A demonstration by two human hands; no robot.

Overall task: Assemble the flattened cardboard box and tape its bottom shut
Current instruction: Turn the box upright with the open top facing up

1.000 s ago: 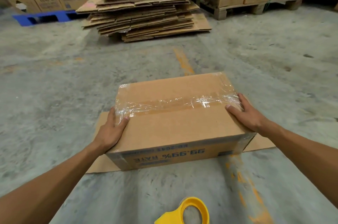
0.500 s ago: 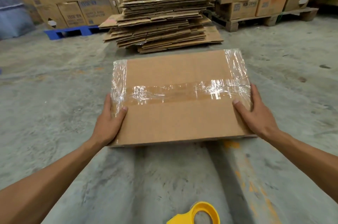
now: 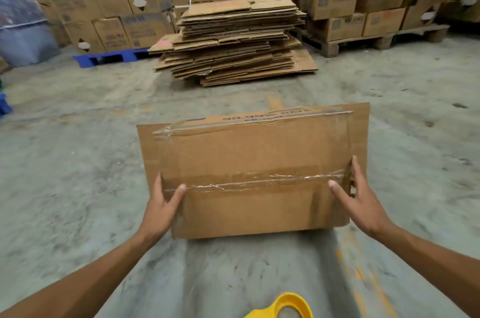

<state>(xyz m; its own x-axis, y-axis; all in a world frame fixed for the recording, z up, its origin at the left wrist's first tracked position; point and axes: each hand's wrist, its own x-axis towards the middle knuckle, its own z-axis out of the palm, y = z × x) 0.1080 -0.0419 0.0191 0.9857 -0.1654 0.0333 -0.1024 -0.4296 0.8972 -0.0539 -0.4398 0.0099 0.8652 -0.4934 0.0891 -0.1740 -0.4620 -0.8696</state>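
Observation:
The assembled cardboard box (image 3: 249, 156) is tipped up so its taped bottom faces me, lifted off the floor. Clear tape (image 3: 259, 182) runs along the centre seam and across the far edge. My left hand (image 3: 162, 203) grips the box's left edge, thumb pressed on the taped face. At the right edge my right hand (image 3: 355, 201) holds the box with fingers spread along it. A side with blue print shows at the top. A yellow tape dispenser (image 3: 291, 304) pokes in at the bottom of the view.
A tall stack of flattened cartons (image 3: 233, 40) lies on the concrete floor ahead. Printed boxes on a blue pallet (image 3: 109, 56) stand at the back left, more on a wooden pallet (image 3: 376, 40) at the back right. A wrapped bundle (image 3: 20, 24) sits far left.
Both hands lifted the box off the floor and tilted it over, so the taped bottom now faces me and the printed side points away.

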